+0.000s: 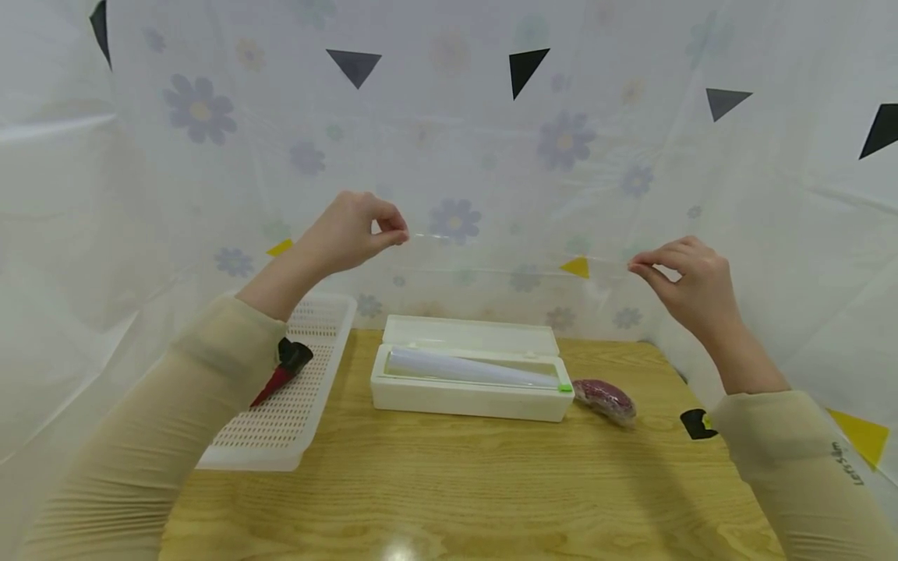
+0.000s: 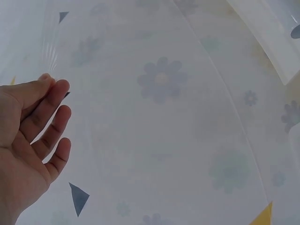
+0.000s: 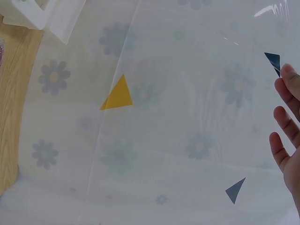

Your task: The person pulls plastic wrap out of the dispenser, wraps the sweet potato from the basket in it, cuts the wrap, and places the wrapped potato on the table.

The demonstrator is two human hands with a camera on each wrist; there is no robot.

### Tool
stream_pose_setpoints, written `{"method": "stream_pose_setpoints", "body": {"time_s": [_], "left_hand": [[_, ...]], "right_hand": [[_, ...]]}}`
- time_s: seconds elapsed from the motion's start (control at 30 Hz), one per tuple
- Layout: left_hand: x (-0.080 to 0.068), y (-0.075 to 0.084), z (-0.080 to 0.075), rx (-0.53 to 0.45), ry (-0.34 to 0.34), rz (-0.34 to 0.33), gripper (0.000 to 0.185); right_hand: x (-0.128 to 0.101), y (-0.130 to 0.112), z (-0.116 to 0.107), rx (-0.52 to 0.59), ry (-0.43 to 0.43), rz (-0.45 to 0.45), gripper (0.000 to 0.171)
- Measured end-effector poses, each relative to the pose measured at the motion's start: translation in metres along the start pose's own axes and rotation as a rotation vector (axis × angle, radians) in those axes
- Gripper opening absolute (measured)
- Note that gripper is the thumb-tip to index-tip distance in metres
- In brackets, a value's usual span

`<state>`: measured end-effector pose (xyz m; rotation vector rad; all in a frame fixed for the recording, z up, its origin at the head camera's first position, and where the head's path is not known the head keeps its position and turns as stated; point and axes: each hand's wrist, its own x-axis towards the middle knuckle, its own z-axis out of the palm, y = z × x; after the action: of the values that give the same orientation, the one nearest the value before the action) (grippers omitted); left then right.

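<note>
I see the left hand (image 1: 351,234) and right hand (image 1: 691,284), each pinching an upper corner of a clear cling film sheet (image 1: 519,304) stretched taut between them, raised above its open white dispenser box (image 1: 470,382) on the wooden table (image 1: 456,483).

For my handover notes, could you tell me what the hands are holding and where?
Both hands pinch a clear plastic film by its top corners: left hand one corner, right hand the other.
</note>
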<state>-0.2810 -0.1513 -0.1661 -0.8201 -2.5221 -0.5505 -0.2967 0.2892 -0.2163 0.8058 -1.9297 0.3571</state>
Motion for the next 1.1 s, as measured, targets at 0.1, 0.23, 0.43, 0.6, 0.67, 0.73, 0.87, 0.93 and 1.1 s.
{"method": "stream_pose_setpoints", "body": {"time_s": [0.1, 0.23, 0.43, 0.6, 0.67, 0.73, 0.87, 0.93, 1.1], "left_hand": [[-0.0003, 0.0015, -0.0009, 0.002, 0.012, 0.007, 0.011], [-0.0003, 0.0032, -0.0013, 0.005, 0.035, 0.025, 0.011], [0.0007, 0.0054, -0.0014, 0.014, 0.076, 0.054, 0.011], [0.0016, 0.0084, -0.0023, 0.019, 0.104, 0.068, 0.011], [0.0025, 0.0084, -0.0022, 0.023, 0.115, 0.074, 0.011], [0.0036, 0.0076, -0.0016, 0.029, 0.127, 0.079, 0.011], [0.0044, 0.0068, -0.0008, 0.037, 0.159, 0.093, 0.011], [0.0045, 0.0067, -0.0004, 0.040, 0.174, 0.098, 0.011], [0.0045, 0.0095, -0.0010, 0.049, 0.195, 0.094, 0.012]], "right_hand": [[0.0005, 0.0007, 0.0001, -0.002, 0.002, 0.013, 0.016], [0.0010, 0.0012, -0.0003, -0.004, 0.007, 0.031, 0.019], [0.0019, 0.0003, -0.0026, -0.006, 0.019, 0.035, 0.018], [0.0027, 0.0007, -0.0038, -0.006, 0.029, 0.031, 0.017], [0.0032, 0.0010, -0.0044, -0.007, 0.032, 0.031, 0.017], [0.0038, 0.0013, -0.0050, -0.011, 0.032, 0.032, 0.016], [0.0049, 0.0012, -0.0057, -0.016, 0.039, 0.039, 0.015], [0.0053, 0.0011, -0.0058, -0.016, 0.050, 0.042, 0.015], [0.0058, 0.0014, -0.0078, -0.024, 0.044, 0.042, 0.014]]}}
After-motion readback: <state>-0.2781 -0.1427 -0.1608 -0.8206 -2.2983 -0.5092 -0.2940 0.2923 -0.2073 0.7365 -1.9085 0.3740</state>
